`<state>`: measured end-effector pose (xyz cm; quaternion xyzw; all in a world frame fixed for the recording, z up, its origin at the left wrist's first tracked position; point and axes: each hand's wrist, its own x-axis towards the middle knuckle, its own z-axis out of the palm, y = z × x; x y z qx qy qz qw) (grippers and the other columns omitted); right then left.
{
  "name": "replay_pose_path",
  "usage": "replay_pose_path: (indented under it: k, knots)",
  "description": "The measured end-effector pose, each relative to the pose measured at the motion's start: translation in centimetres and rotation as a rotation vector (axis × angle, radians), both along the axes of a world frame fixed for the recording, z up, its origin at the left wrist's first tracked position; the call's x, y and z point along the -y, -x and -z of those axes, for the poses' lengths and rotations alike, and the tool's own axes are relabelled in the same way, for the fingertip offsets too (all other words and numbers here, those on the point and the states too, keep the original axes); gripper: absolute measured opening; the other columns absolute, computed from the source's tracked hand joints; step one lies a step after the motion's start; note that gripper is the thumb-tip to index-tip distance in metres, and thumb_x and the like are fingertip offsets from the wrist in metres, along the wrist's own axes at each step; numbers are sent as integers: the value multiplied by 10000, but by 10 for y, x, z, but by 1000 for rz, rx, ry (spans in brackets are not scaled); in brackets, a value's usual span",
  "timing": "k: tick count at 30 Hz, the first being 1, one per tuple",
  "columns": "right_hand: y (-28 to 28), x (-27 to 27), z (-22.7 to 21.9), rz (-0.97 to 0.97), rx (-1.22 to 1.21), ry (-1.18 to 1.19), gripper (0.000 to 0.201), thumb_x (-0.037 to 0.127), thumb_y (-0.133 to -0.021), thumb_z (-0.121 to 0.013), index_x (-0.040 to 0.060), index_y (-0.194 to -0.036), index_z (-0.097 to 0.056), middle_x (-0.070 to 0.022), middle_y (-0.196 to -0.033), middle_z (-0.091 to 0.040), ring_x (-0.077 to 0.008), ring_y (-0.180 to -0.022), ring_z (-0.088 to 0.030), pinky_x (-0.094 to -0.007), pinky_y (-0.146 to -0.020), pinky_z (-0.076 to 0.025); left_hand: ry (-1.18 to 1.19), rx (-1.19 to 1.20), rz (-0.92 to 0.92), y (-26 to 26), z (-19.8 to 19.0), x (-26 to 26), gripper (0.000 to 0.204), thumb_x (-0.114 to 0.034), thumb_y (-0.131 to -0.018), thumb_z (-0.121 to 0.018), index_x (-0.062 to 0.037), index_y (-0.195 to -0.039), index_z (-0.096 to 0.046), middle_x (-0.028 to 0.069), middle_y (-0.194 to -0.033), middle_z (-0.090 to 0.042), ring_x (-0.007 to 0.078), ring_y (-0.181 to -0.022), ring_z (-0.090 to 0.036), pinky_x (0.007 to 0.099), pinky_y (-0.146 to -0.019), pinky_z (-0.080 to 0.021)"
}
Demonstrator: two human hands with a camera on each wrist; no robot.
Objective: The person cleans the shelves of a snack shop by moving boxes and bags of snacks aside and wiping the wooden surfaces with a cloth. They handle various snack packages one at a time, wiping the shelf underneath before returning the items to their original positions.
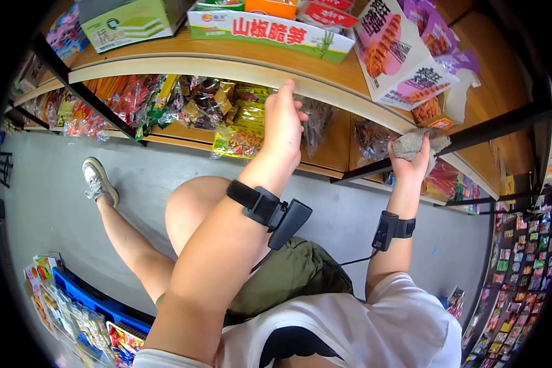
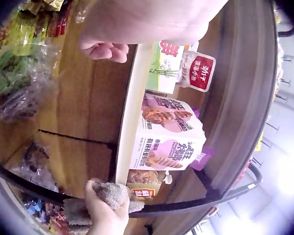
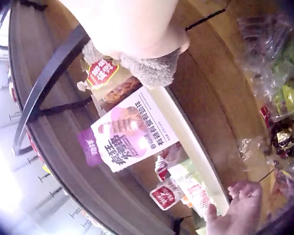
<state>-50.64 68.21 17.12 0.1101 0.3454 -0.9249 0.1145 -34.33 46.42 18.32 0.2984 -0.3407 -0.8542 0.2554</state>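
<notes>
The right hand (image 1: 407, 168) grasps a grey cloth (image 1: 410, 147), its thumb and fingers curled round it. The cloth lies at the front edge of the upper shelf (image 1: 227, 65), beside a black post (image 1: 374, 168). The left hand (image 1: 282, 119) is raised near the middle of that front edge, its fingers released, loosely bent and holding nothing; whether it touches the edge cannot be told.

On the upper shelf, a pink-and-white box (image 1: 398, 61) with purple packets (image 1: 435, 30) stands just beside the cloth, close to the front edge. A white-and-green box (image 1: 270, 34) with red lettering stands along the middle of that edge, and a green box (image 1: 129, 24) is towards the left end. On the lower shelf (image 1: 325, 147), yellow packets (image 1: 239, 141) lie near the front edge, below the left hand.
</notes>
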Motion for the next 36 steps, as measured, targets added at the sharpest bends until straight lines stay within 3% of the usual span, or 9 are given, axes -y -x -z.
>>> replay_pose_path:
  k: [11,16,19,20,25,30,32,34,36]
  knots:
    - [-13,35,6,79,-23,24,354,430,-843,-571,164,-1077,-562,-3,-1058,-597,-213,-975,-532,-419,-838,-394,11,19,-57,0,5,16,375,-456,-866,-480,-96,-966,-442,7,-819,-452,83,-615,-444,232,-532,-356]
    - [-69,100,2,-72,-97,-7,282,310,-857,-604,127,-1068,-566,-2,-1047,-604,-158,-982,-552,-368,-870,-446,16,14,-52,5,3,9,382,-460,-868,-467,-89,-957,-436,17,-826,-448,88,-619,-443,234,-538,-355]
    - [-84,136,12,-159,-99,41,380,330,-858,-600,112,-1158,-515,-26,-1122,-569,-207,-1045,-528,-394,-935,-401,25,16,-58,7,2,6,393,-460,-875,-454,-82,-980,-442,22,-815,-453,92,-618,-447,234,-540,-361]
    - [-90,148,14,-193,-62,54,395,334,-863,-592,108,-1173,-500,-32,-1141,-560,-218,-1058,-522,-401,-944,-394,9,8,-40,7,2,5,401,-516,-851,-477,-121,-912,-449,-3,-797,-442,105,-662,-424,258,-613,-332]
    - [-112,185,8,-262,-111,165,509,347,-831,-640,46,-1210,-482,-43,-1156,-549,-202,-1014,-541,-351,-874,-439,28,-25,-149,15,10,30,418,-540,-854,-461,-132,-937,-491,-2,-774,-447,101,-631,-410,256,-589,-329]
    - [-108,173,12,-308,-50,19,541,312,-789,-699,65,-1220,-485,-39,-1145,-554,-199,-1046,-515,-349,-912,-399,54,18,-196,-2,7,44,452,-537,-858,-450,-103,-984,-456,0,-753,-430,116,-621,-412,269,-562,-322]
    - [-96,152,21,-440,-152,56,472,231,-779,-712,87,-1185,-520,-16,-1108,-576,-172,-1033,-520,-341,-913,-395,56,21,-119,-16,6,53,481,-544,-862,-437,-87,-1011,-442,4,-764,-433,127,-637,-409,274,-570,-319]
    - [-70,115,39,-397,-161,-122,401,189,-773,-707,105,-1129,-545,-19,-1079,-589,-167,-1000,-546,-338,-884,-428,80,6,-96,-34,13,69,551,-593,-836,-450,-86,-1052,-462,6,-797,-465,110,-661,-438,273,-575,-333]
    - [-48,65,22,-263,-91,16,301,156,-767,-700,123,-1040,-578,-18,-1011,-616,-170,-951,-578,-336,-849,-458,99,-5,-134,-54,20,87,576,-581,-839,-446,-79,-1121,-448,-11,-787,-474,110,-646,-437,270,-578,-326]
